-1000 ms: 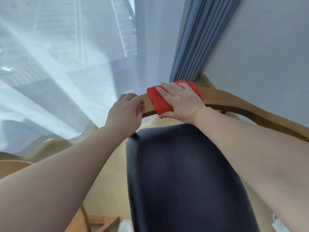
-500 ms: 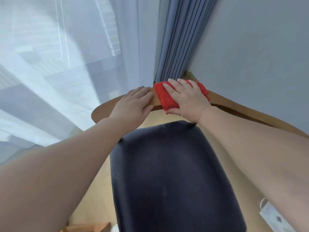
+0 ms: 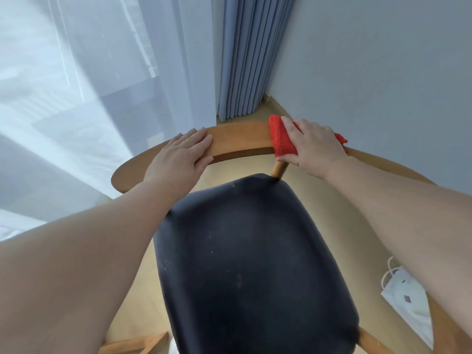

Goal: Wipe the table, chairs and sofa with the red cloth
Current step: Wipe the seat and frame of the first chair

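Our right hand (image 3: 315,144) presses the red cloth (image 3: 282,137) down on the chair's curved wooden backrest rail (image 3: 240,139), fingers spread flat over the top and thumb tucked under the front edge, so this grip is clamped on the cloth and rail together. The cloth is folded and draped over the rail, just above the wooden post (image 3: 279,168) that joins rail to seat; a bit of red sticks out past the knuckles on the far side. Our left hand (image 3: 181,155) lies palm-down on the same rail, well to the left of the cloth, fingers loosely extended along the wood with the thumb at the front edge; that grip is released, resting rather than clenched. Bare rail shows between the two hands. Below both forearms sits the dark padded seat (image 3: 252,264), scuffed with pale specks. Behind the chair hang a sheer white curtain (image 3: 89,85) and a pleated blue-grey curtain (image 3: 247,54), next to a plain wall (image 3: 383,72). A white paper bag (image 3: 406,300) with cord handles lies on the wood floor (image 3: 138,302) at lower right
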Demonstrator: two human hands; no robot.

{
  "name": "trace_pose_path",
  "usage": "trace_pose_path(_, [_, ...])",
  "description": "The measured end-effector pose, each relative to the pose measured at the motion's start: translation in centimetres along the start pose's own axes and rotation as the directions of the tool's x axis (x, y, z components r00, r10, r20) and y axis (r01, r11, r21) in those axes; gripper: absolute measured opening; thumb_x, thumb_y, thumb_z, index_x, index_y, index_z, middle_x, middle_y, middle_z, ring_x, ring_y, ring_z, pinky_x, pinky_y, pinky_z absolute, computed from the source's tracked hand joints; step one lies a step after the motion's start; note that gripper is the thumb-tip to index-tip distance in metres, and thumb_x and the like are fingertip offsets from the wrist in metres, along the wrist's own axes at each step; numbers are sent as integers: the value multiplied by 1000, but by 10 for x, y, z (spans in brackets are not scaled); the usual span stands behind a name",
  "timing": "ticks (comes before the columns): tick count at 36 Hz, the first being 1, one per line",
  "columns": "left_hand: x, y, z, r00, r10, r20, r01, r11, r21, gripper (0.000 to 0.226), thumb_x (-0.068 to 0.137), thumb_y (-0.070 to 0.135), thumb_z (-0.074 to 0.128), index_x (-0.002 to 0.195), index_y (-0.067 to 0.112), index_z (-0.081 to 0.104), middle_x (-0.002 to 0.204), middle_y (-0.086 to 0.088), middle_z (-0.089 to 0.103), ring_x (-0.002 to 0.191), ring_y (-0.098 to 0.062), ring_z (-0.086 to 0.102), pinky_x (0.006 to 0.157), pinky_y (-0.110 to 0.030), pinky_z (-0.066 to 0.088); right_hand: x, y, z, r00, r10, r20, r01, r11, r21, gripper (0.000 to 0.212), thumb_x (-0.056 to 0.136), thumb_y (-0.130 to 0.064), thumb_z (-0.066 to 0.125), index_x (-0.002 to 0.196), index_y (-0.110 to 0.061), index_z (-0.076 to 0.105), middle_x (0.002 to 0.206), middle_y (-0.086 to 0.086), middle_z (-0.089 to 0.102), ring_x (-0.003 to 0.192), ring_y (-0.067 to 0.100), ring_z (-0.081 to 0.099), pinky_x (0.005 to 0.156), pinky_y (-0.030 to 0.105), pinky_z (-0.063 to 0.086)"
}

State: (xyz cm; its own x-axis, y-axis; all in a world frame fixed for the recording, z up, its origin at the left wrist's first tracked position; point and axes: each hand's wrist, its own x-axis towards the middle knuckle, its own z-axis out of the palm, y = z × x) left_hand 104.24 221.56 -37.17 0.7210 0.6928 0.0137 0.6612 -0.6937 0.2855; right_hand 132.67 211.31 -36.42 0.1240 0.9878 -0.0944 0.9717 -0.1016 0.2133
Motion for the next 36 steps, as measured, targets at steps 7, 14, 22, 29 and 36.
trace_pose_path(7, [-2,4,0,1000,-12,10,12,1000,6,49,101,37,34,148,21,31,157,6,22,145,-13,16,116,-23,2,-21,19,1,990,132,45,-130,990,-49,84,86,-64,51,147,-16,19,124,13,53,104,31,57,80,43,47])
trace_pose_path(14, [-3,6,-3,1000,-17,16,17,1000,18,49,101,36,35,148,22,32,156,6,23,145,-14,16,116,-24,3,-21,19,1,987,153,53,-152,988,-20,82,86,-64,53,145,-17,20,122,13,53,103,31,56,80,42,46])
trace_pose_path(22, [-3,5,-2,999,-13,49,11,999,49,51,101,39,31,149,21,28,157,4,21,145,-16,15,119,-28,5,-50,34,3,970,236,57,-226,963,-147,75,89,-57,53,142,-13,24,118,14,56,98,33,58,78,44,47])
trace_pose_path(29, [-8,27,-7,1000,29,-9,-28,997,76,39,98,24,41,135,13,45,150,-7,34,142,-26,23,119,-41,12,-62,48,-11,951,188,247,-169,981,-93,80,93,-65,30,152,-21,0,146,11,37,122,34,48,94,48,42])
trace_pose_path(36, [-54,103,6,997,34,75,-15,972,-237,37,97,14,44,132,21,54,144,6,43,134,-15,35,109,-31,31,-71,71,-12,952,192,237,-170,979,-112,75,91,-61,44,148,-22,16,124,11,54,100,33,58,71,38,45])
